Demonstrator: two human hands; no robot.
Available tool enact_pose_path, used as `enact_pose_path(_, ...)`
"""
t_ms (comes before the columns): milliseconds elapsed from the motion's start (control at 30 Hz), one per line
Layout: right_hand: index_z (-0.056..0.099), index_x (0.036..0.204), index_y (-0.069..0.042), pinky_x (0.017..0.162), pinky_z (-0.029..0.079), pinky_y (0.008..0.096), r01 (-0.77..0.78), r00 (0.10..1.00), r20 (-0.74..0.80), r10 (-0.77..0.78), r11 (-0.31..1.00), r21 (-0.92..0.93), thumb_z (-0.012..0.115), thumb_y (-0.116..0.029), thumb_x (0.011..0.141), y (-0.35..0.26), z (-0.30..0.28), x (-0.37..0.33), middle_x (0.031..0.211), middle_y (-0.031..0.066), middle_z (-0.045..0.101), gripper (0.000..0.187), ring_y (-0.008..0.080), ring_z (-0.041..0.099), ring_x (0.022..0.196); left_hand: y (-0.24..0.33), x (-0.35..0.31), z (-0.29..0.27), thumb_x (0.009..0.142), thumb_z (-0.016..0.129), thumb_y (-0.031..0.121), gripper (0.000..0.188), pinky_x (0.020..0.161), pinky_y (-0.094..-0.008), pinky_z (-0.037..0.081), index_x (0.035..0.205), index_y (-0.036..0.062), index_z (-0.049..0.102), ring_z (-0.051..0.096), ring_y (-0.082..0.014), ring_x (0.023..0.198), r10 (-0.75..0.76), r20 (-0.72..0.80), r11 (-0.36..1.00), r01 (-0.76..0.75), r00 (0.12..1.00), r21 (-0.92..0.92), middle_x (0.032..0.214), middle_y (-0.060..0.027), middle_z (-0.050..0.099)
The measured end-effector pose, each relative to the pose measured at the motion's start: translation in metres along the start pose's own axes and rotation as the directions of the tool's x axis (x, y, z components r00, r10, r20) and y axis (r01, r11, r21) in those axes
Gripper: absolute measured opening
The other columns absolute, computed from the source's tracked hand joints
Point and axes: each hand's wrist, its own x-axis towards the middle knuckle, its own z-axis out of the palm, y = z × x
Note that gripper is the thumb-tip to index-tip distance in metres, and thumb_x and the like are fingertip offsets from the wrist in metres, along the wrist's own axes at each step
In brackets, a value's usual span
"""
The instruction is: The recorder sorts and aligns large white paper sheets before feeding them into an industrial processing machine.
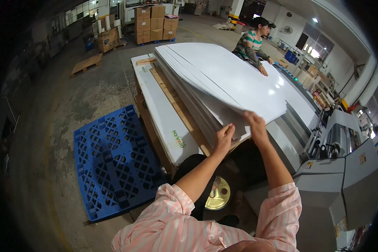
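A tall stack of large white sheets (214,67) lies in front of me, its upper sheets lifted and bowed up along the near left edge. My right hand (255,122) grips the near edge of these raised sheets. Lower and to its left, my left hand (224,137) is closed by the near corner of the lower sheets (210,105), fingers curled together. Whatever it pinches is hidden behind the fingers. Under the stack are a wooden strip (172,98) and a white board (155,105).
A blue plastic pallet (113,159) lies on the floor at left. A grey machine (323,180) stands close on my right. Across the stack, a co-worker (252,44) in a striped top rests a hand on the sheets. Below my arms is a round gold-coloured stool seat (218,199). Cartons (151,25) stand behind.
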Motion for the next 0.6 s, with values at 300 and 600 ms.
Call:
enact_pose_path(300, 0.063, 0.103, -0.003, 0.084, 0.043, 0.0347, 0.256, 0.966, 0.048, -0.253, 0.919, -0.3, 0.054, -0.021, 0.087, 0.003, -0.006, -0.023, 0.104, 0.0171, 0.062, 0.025, 0.0308, 0.058, 0.093, -0.008, 0.004, 0.006, 0.09, 0.048, 0.04, 0.045, 0.048, -0.0268, 0.042, 0.078, -0.0003, 0.063, 0.05, -0.0104, 0.057, 0.122, -0.104, 0.981, -0.104, 0.987, 0.165, 0.062, -0.001, 0.055)
enact_pose_path(600, 0.064, 0.08, 0.003, 0.068, 0.047, 0.0331, 0.478, 0.865, 0.102, -0.491, 0.869, 0.131, 0.056, -0.016, 0.078, -0.143, -0.043, -0.123, 0.078, 0.0141, 0.062, 0.021, 0.0229, 0.059, 0.074, -0.004, -0.002, 0.003, 0.085, 0.052, 0.018, 0.03, 0.049, -0.0337, 0.04, 0.065, -0.0047, 0.05, 0.053, -0.0189, 0.051, 0.283, -0.086, 0.897, -0.232, 0.955, 0.377, 0.054, -0.0125, 0.047)
